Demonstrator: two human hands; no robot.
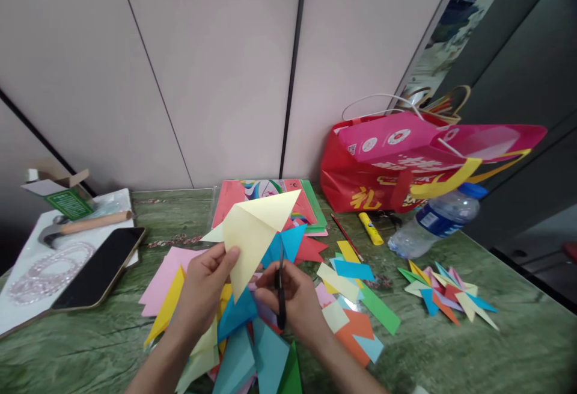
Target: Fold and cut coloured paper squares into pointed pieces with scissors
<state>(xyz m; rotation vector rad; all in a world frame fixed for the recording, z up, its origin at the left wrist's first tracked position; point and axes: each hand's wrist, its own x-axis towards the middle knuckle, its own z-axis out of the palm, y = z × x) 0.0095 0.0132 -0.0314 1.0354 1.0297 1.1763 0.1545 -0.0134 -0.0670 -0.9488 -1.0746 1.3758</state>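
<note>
Between thumb and fingers, my left hand (pixel 208 277) grips a folded pale yellow sheet of paper (pixel 252 231) by its left edge, raised above the table. My right hand (pixel 293 295) is closed around a pair of scissors (pixel 281 298) with dark handles, blades pointing up just right of the paper. Whether the blades touch the paper I cannot tell. Under both hands lie several folded papers, among them a blue one (pixel 237 317) and a teal one (pixel 270 352). Paper scraps (pixel 356 270) in several colours lie right of my right hand.
A multicoloured folded-paper star (pixel 448 295) lies at right, near a tilted plastic bottle (pixel 435 219). Behind stand a red gift bag (pixel 360 171), a yellow glue stick (pixel 371 228), a pencil (pixel 346 236) and a paper pack (pixel 225 201). At left are a phone (pixel 101 270) and hammer (pixel 90 224).
</note>
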